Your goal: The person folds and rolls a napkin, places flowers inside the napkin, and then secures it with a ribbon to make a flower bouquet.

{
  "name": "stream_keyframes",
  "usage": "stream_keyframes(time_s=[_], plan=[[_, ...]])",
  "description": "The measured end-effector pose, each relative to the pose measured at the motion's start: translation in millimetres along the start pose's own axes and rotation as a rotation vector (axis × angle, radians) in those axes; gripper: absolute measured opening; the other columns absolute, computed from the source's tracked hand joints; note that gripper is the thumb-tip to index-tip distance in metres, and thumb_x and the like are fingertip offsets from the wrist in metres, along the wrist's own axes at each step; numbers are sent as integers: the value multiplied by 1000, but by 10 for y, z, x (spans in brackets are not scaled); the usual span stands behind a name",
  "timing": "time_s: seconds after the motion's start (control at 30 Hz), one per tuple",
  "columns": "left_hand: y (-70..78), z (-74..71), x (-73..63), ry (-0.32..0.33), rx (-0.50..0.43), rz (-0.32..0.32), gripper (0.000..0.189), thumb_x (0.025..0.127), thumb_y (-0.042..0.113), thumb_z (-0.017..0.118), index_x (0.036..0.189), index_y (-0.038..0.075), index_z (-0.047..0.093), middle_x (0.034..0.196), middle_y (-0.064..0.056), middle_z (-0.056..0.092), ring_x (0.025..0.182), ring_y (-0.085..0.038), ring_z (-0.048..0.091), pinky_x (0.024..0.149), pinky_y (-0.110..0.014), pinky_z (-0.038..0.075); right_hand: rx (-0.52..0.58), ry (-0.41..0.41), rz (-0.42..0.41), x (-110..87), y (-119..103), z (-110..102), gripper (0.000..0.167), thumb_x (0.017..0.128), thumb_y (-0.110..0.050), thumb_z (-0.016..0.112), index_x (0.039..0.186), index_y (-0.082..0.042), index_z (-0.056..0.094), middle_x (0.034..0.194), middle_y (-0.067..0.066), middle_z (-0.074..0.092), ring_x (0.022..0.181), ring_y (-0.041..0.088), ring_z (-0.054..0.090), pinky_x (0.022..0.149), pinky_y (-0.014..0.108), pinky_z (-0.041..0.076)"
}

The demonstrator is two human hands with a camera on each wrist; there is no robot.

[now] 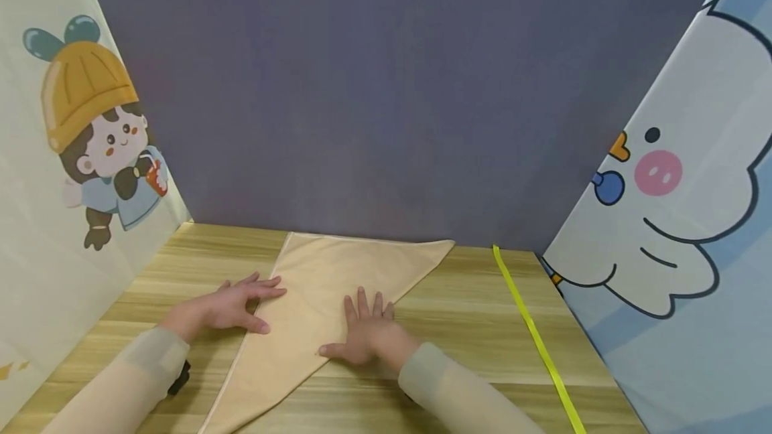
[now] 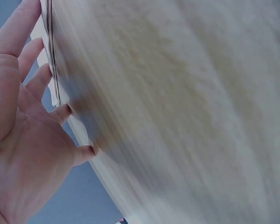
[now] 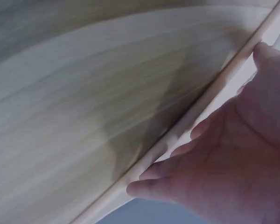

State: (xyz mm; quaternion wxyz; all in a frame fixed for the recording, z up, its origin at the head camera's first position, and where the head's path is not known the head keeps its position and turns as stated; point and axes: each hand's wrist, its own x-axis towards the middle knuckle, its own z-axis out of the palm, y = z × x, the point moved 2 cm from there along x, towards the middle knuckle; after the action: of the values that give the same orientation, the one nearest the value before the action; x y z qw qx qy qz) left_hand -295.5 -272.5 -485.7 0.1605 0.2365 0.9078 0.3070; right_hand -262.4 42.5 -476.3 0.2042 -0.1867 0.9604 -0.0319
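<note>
A peach-coloured cloth (image 1: pixel 319 273) lies on the wood-grain table, folded into a triangle with its long edge running from front left to back right. My left hand (image 1: pixel 232 305) rests at the cloth's left edge, thumb and fingertips on the fabric. In the left wrist view the fingers of the left hand (image 2: pixel 32 112) are spread, some at the layered cloth edge (image 2: pixel 51 56). With fingers spread, my right hand (image 1: pixel 368 335) lies over the diagonal edge. The right wrist view has the right hand (image 3: pixel 224 140) along the folded cloth edge (image 3: pixel 191 116).
A yellow strip (image 1: pixel 533 333) runs front to back along the table's (image 1: pixel 470 333) right side. A dark grey panel (image 1: pixel 386 99) stands behind the table. Printed cartoon panels flank it, one on the left (image 1: pixel 36 173) and one on the right (image 1: pixel 712 153).
</note>
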Motion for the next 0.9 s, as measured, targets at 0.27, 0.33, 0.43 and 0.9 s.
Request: stream_keyframes(time_s=[0.27, 0.33, 0.43, 0.9], plan=[[-8, -14, -2, -6, 10, -1, 81, 91, 41, 88, 161, 13, 57, 178, -22, 31, 161, -66, 4, 113, -94, -6, -4, -45, -26, 31, 149, 37, 114, 96, -90, 44, 179, -21, 8, 185, 17, -4, 170, 49, -3, 137, 63, 8], [-11, -12, 2, -14, 3, 0, 81, 92, 41, 88, 161, 13, 56, 178, -22, 30, 161, -66, 3, 112, -94, -7, 5, -38, -26, 14, 242, -2, 113, 98, -90, 43, 178, -19, 8, 185, 20, -3, 170, 49, -3, 138, 62, 6], [-16, -11, 7, -20, -6, 3, 82, 92, 41, 88, 162, 13, 56, 179, -22, 30, 162, -66, 1, 112, -93, -8, 13, 11, -6, 36, 479, -82, 111, 100, -87, 41, 178, -15, 9, 184, 22, -1, 170, 50, -1, 137, 64, 4], [-42, -2, 3, -17, -2, 6, 81, 92, 41, 88, 161, 14, 56, 178, -21, 31, 161, -66, 2, 112, -94, -7, -23, -19, -9, 221, 1279, -131, 96, 109, -78, 31, 178, -18, 3, 186, 15, -5, 173, 35, -1, 137, 63, 2]])
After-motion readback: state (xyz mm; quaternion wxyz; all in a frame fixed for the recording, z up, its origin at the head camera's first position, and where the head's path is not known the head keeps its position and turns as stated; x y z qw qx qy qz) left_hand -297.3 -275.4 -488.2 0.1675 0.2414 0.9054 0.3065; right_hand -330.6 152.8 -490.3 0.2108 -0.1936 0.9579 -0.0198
